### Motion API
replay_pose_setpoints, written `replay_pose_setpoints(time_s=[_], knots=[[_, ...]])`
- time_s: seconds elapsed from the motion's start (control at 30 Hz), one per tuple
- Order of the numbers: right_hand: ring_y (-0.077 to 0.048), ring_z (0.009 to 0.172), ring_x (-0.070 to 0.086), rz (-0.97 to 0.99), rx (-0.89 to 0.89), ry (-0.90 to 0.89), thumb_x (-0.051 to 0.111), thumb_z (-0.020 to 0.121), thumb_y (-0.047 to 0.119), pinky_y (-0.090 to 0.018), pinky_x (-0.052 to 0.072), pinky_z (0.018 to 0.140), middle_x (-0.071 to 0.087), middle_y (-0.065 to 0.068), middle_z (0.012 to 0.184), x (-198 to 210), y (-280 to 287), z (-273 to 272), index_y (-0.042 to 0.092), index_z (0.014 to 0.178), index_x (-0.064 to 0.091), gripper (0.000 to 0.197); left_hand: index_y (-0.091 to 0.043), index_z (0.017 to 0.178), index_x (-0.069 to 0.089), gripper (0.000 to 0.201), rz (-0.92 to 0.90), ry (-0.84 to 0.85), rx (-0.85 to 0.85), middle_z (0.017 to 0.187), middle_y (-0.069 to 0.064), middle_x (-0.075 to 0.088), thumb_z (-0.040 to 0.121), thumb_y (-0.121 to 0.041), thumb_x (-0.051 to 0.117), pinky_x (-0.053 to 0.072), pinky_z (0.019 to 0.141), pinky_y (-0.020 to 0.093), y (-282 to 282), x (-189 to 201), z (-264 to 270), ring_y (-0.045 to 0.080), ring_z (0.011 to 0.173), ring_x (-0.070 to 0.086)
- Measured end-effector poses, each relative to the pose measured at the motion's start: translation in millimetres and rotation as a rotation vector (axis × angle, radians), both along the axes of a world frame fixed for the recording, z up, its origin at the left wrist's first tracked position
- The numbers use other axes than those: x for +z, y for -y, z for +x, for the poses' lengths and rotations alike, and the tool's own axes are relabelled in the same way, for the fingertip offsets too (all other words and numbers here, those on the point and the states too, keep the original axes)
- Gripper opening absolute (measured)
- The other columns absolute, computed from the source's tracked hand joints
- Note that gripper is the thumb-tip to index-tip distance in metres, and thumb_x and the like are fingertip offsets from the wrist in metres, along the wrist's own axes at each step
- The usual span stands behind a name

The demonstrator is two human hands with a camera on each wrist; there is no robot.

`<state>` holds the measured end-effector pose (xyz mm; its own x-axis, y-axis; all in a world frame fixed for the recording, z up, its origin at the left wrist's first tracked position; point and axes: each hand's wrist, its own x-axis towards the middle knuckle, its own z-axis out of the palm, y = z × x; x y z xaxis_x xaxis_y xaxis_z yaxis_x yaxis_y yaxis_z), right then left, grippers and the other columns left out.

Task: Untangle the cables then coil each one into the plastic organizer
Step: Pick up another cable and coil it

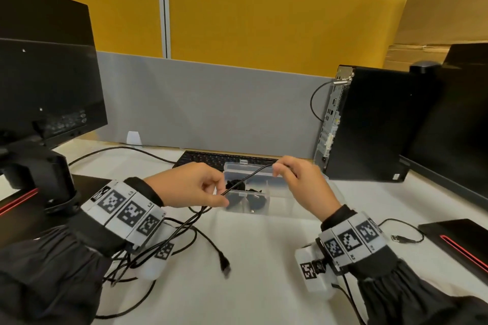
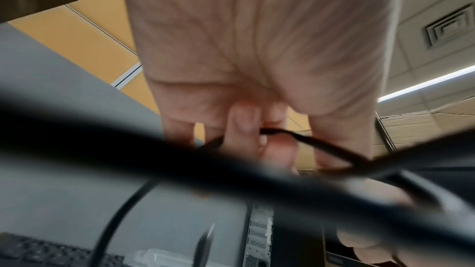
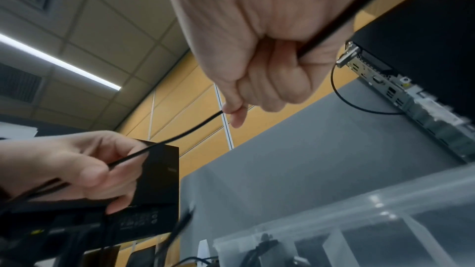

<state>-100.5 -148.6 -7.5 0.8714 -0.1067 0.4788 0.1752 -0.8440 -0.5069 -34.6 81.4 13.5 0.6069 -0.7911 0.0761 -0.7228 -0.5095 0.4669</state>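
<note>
At the centre of the head view, both hands hold one thin black cable (image 1: 248, 178) stretched between them above the clear plastic organizer (image 1: 280, 203). The left hand (image 1: 192, 185) pinches it between thumb and fingers at its lower end; the right hand (image 1: 298, 179) has its fingers curled round the upper end. Below the left hand, the rest of the cable drops to a loose tangle of cables (image 1: 169, 245) on the table (image 1: 264, 272), lower left of the frame. A dark coil (image 1: 237, 185) lies inside the organizer.

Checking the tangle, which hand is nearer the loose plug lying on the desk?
Left. The left hand is up and left of the plug; the right hand is farther, up and right.
</note>
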Motion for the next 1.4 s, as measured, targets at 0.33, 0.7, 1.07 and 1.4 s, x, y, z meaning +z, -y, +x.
replay_pose_setpoints(time_s=[0.33,0.7,1.07,1.4], knots=[[-0.001,0.072,0.054,-0.08,0.193,-0.229,0.045,0.098,0.031,-0.012,0.037,0.06,0.057,0.015,0.083,4,-26,-12,0.022,0.112,0.058,0.022,-0.02,0.058,0.049,0.039,-0.051,0.027,0.067,0.05,-0.007,0.04,0.079,-0.05,0.062,0.031,0.051,0.02,5,2,11,0.005,0.046,0.035],[0.006,0.058,0.046,0.446,0.581,-0.494,0.047,0.096,0.04,-0.01,0.034,0.057,0.054,0.022,0.061,-5,-105,-12,0.013,0.11,0.062,0.034,-0.013,0.06,0.042,0.04,-0.525,0.3,0.338,0.052,-0.003,0.038,0.092,-0.035,0.054,0.028,0.049,0.019,19,17,14,0.012,0.052,0.036],[0.0,0.054,0.038,0.059,0.317,-0.459,0.051,0.095,0.035,-0.014,0.027,0.05,0.04,0.013,0.061,-26,-85,3,0.018,0.089,0.063,0.022,-0.012,0.062,0.044,0.035,-0.997,0.104,0.438,0.056,0.002,0.041,0.093,-0.024,0.052,0.035,0.05,0.022,-6,65,20,0.009,0.047,0.036],[-0.006,0.053,0.038,-0.014,0.199,-0.215,0.053,0.093,0.034,-0.014,0.033,0.05,0.044,0.007,0.061,-1,-44,-4,0.024,0.067,0.044,0.029,-0.005,0.08,0.056,0.042,-0.477,0.245,0.279,0.068,0.002,0.052,0.089,-0.046,0.051,0.041,0.06,0.023,-33,67,12,0.005,0.055,0.046]])
